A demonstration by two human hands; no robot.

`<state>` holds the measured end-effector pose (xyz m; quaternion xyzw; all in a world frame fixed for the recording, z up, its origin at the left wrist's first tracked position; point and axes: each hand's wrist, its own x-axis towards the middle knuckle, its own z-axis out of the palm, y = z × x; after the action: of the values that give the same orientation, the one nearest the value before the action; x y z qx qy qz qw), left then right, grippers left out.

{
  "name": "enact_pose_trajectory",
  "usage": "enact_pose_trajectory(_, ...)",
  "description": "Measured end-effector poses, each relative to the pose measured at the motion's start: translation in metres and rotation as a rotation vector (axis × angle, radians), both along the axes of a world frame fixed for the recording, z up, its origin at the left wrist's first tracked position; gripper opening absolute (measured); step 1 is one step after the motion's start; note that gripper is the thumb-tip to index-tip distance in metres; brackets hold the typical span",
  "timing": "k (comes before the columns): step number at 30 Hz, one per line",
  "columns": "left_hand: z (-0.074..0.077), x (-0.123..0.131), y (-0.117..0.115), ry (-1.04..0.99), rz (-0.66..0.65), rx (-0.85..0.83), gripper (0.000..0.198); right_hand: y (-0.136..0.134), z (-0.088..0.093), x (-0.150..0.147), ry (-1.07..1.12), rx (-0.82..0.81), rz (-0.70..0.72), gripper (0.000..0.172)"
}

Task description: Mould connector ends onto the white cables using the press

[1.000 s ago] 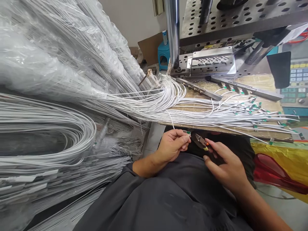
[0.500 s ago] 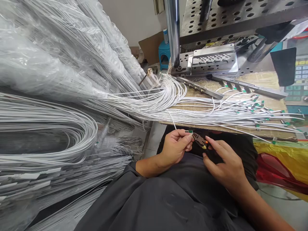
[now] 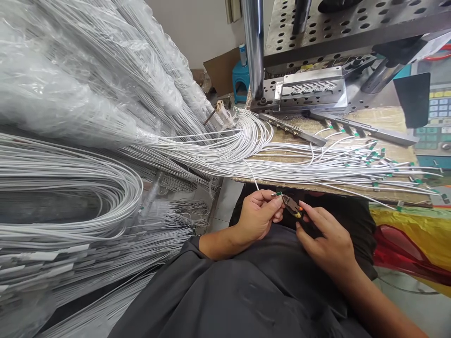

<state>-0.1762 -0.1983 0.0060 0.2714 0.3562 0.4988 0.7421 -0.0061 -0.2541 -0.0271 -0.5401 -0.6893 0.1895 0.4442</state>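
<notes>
My left hand (image 3: 260, 213) is closed in a pinch on the end of a white cable (image 3: 252, 173), near the front edge of the bench. A small green and silver connector (image 3: 278, 194) sticks out past the thumb and fingertips. My right hand (image 3: 327, 234) holds a pair of pliers (image 3: 291, 205) by handles with orange and yellow showing; the palm hides most of the grips. The jaws of the pliers point left and meet the connector close to my left thumb. Whether the jaws touch it firmly I cannot tell.
Many white cables with green-tipped ends (image 3: 369, 159) lie across the wooden bench (image 3: 398, 119). Two metal bars (image 3: 366, 126) rest behind them, before a press with a metal mould (image 3: 313, 87). Plastic-wrapped cable bundles (image 3: 70, 94) fill the left side. A blue stool (image 3: 240, 82) stands behind.
The connector has tilted slightly in my left fingers. My right hand and the pliers have shifted a little to the left.
</notes>
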Motion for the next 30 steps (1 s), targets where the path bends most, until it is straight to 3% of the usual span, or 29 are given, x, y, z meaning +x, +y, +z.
enact_pose_trajectory(8,0.000,-0.005,0.005,-0.009,-0.052,-0.028,0.039,-0.003,0.002,-0.003,0.065,-0.157,-0.001,0.045)
enact_pose_trajectory(17,-0.010,-0.008,0.009,0.029,-0.009,0.190,0.034,-0.002,0.003,0.005,0.036,-0.108,0.030,0.052)
enact_pose_trajectory(20,-0.008,-0.007,0.011,0.001,-0.003,0.177,0.029,-0.002,0.004,0.004,0.155,-0.267,0.045,0.044)
enact_pose_trajectory(24,-0.004,-0.011,0.015,-0.110,-0.089,0.090,0.025,-0.003,0.000,0.002,0.492,-0.631,0.089,0.042)
enact_pose_trajectory(30,-0.004,-0.019,0.021,-0.170,-0.202,0.035,0.030,-0.006,-0.004,0.001,0.941,-0.960,0.292,0.047)
